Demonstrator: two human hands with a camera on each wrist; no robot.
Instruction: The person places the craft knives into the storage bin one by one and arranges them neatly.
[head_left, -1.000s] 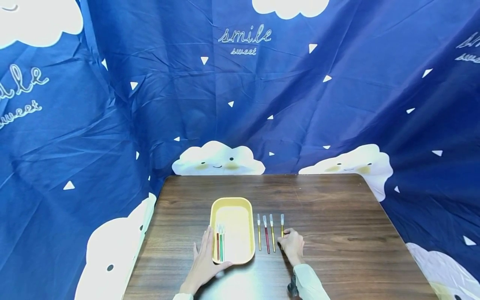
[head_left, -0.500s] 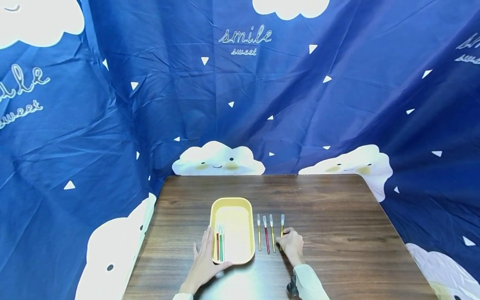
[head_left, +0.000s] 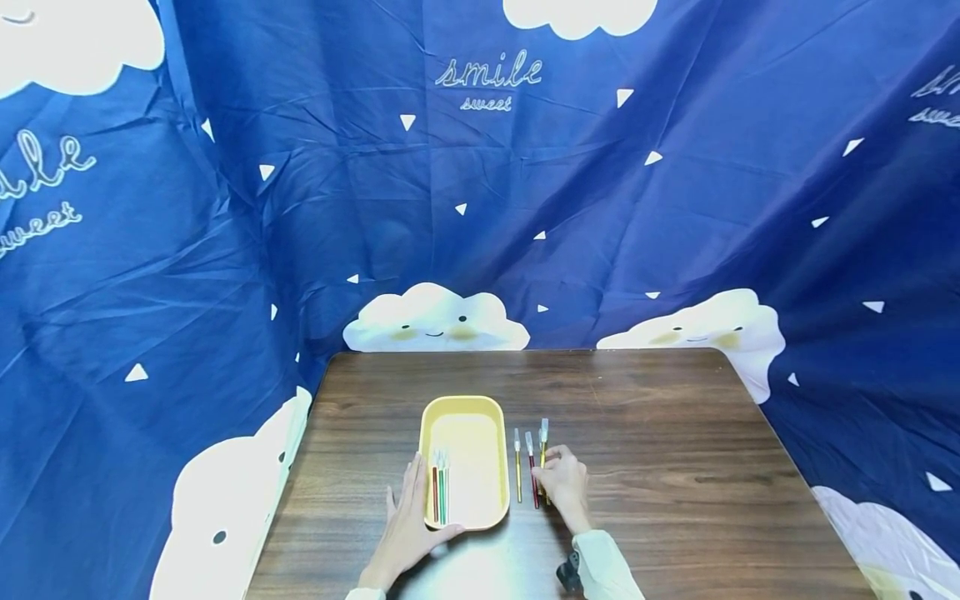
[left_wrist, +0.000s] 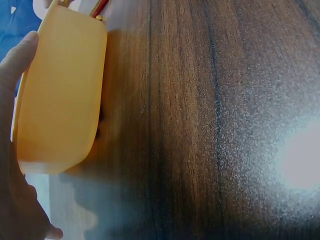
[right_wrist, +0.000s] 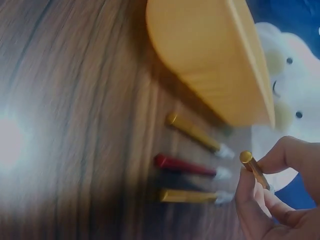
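Observation:
My right hand (head_left: 564, 487) pinches a slim gold pen-like tool (right_wrist: 254, 167) with a clear cap; the right wrist view shows it between thumb and fingers, raised over the table. Below and beside it lie a gold tool (right_wrist: 192, 134), a red one (right_wrist: 187, 166) and another gold one (right_wrist: 187, 196), all clear-capped. In the head view, the held tool overlaps the nearest gold one. My left hand (head_left: 405, 529) lies with extended fingers along the left side of a yellow tray (head_left: 465, 402), its thumb at the near rim. Several similar tools (head_left: 441, 496) with red, green and white handles lie inside.
A dark wood-grain table (head_left: 675, 450) carries everything, with a bright glare near its front edge. Behind and around it hangs a blue cloth (head_left: 450, 208) printed with white clouds. The row of capped tools lies just right of the tray.
The right hand has lifted the rightmost gold tool and brought it left and slightly away from me, over the other gold one. The left hand and tray have stayed put.

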